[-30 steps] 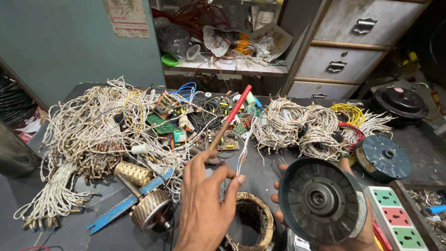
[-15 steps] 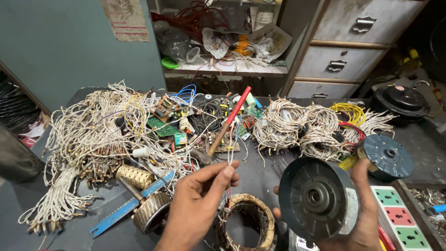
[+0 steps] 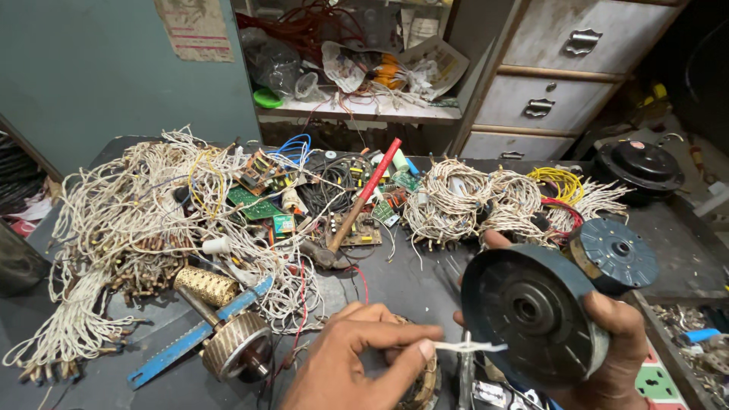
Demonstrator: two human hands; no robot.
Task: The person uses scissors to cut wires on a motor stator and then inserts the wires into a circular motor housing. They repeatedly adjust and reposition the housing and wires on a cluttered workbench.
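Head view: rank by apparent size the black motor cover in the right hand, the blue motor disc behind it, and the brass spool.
1. Black motor cover, though nearest the camera.
2. Blue motor disc.
3. Brass spool.

Left hand (image 3: pixel 345 364), right hand (image 3: pixel 607 342) (bare, ringless)

A worn, pinkish paper notice (image 3: pixel 195 29) hangs on the teal wall at the upper left, and crumpled printed paper wrappers (image 3: pixel 437 64) lie on the shelf behind the table (image 3: pixel 395 285)
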